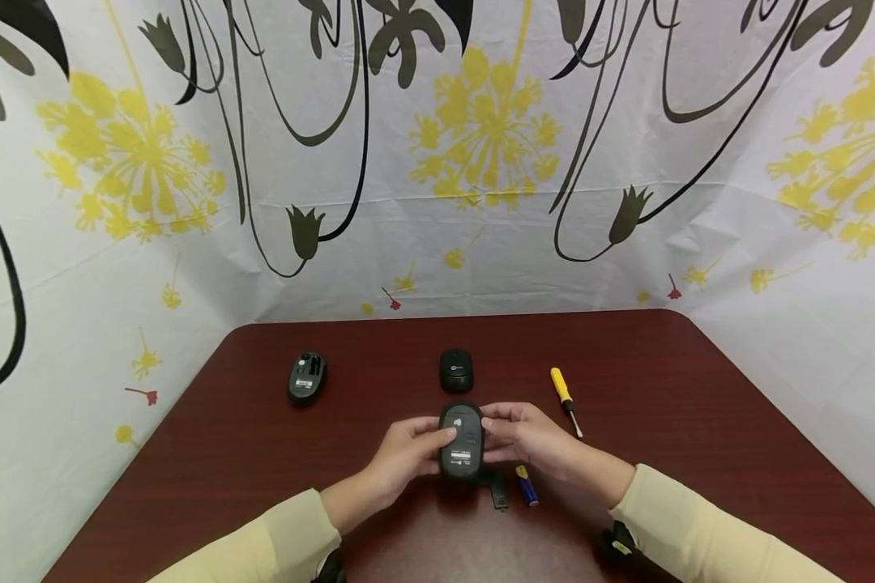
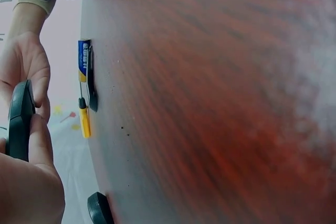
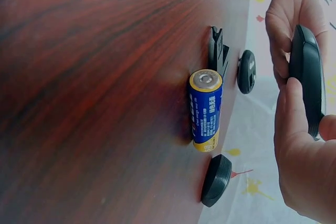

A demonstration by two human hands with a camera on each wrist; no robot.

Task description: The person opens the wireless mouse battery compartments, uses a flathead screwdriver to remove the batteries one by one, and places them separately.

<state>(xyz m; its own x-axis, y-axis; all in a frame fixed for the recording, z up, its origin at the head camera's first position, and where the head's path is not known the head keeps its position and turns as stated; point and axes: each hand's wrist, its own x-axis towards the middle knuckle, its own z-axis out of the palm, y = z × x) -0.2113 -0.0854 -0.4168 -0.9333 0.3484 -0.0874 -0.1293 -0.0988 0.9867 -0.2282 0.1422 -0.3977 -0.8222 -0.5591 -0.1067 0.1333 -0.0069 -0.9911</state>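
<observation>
A black computer mouse (image 1: 461,444) is held above the table with its labelled underside facing the head camera. My left hand (image 1: 403,457) grips its left side, thumb across the underside. From the right, my right hand (image 1: 528,437) holds the opposite edge between thumb and fingers. On the table below lie a blue and yellow battery (image 1: 527,486) and a dark battery cover (image 1: 497,490), partly hidden behind the mouse in the head view. The right wrist view shows the battery (image 3: 205,111) close up, with the cover (image 3: 216,51) just beyond it.
Farther back stands another black mouse (image 1: 456,371). At the left, a third mouse (image 1: 307,377) lies underside up with its battery compartment uncovered. A yellow-handled screwdriver (image 1: 563,389) rests at the right. Patterned white cloth (image 1: 408,243) hangs behind the brown table (image 1: 262,486).
</observation>
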